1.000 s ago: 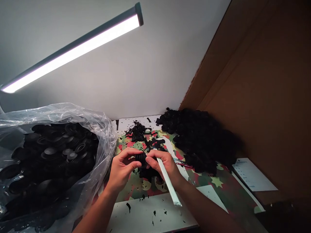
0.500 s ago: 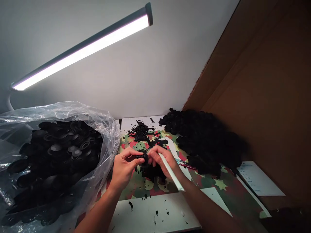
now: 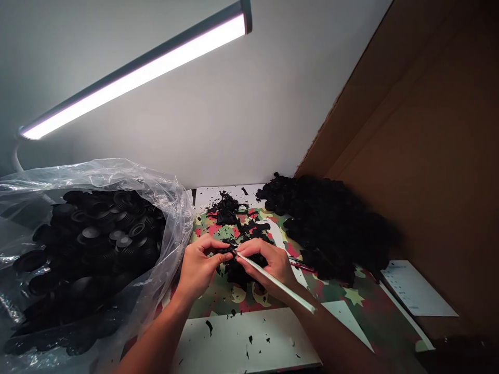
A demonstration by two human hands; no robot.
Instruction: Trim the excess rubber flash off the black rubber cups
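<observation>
My left hand (image 3: 198, 267) pinches a small black rubber-like part (image 3: 230, 250) between thumb and fingers; in this frame the fingers cover much of it. My right hand (image 3: 273, 262) grips a slim white stick-like tool (image 3: 283, 286) like a pen. The tool's front end meets the black part, while its back end points down and right over my forearm. What its tip looks like is too small to tell. Black scraps (image 3: 241, 275) lie beneath both hands on a camouflage-patterned sheet with stars (image 3: 212, 306).
On the left, a clear plastic bag (image 3: 180, 208) holds many black round ribbed parts (image 3: 117, 244). A big black heap (image 3: 331, 228) lies right, against a cardboard wall (image 3: 424, 171). Thin reddish tools (image 3: 306, 267) rest near it. A lit lamp (image 3: 136, 70) hangs above; a white card (image 3: 417, 288) lies right.
The right hand has turned, and the white tool's front end has come against the black part. Its back end has swung right. The left hand keeps its pinch.
</observation>
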